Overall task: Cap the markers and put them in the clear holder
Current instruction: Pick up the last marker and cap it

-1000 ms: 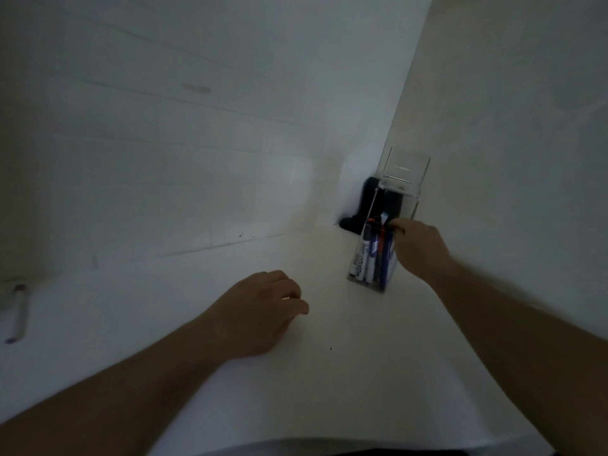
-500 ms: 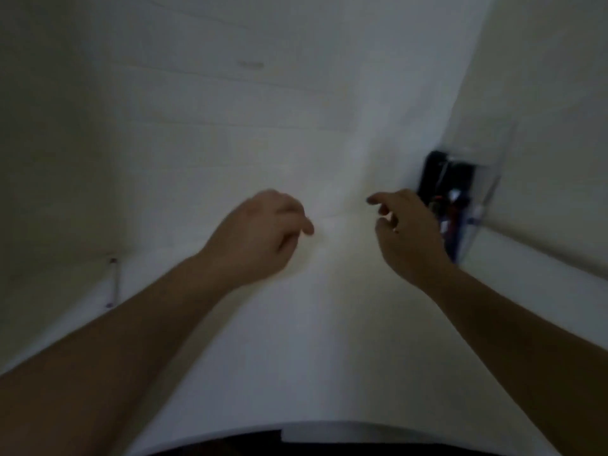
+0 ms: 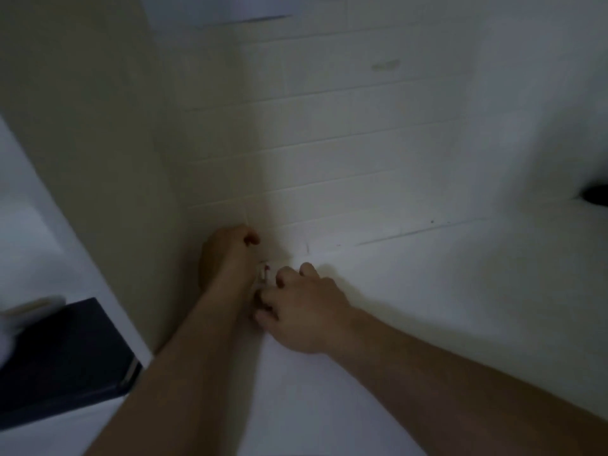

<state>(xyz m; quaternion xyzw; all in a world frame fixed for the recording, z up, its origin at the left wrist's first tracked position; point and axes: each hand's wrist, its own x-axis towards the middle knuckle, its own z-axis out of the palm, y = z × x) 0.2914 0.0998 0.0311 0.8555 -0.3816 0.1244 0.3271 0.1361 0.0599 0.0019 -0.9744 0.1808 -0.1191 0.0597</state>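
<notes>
A white marker (image 3: 264,274) with a reddish end lies on the white counter (image 3: 394,291), in the corner where the tiled wall meets a beige side wall. My right hand (image 3: 302,307) is curled over its near end, and the fingertips pinch it. My left hand (image 3: 227,255) sits just left of the marker, against the side wall, with its fingers curled. Blur hides whether the left hand holds anything. My left wrist covers part of the marker. The clear holder is out of view.
A dark flat object (image 3: 62,360) lies at the lower left, beyond the beige side wall (image 3: 92,159). A dark shape (image 3: 595,195) shows at the right edge where the counter meets the white tiled wall (image 3: 362,143).
My view swung left, away from the clear holder. Both hands travelled to the left corner of the counter, and my right hand closed on the marker lying there.
</notes>
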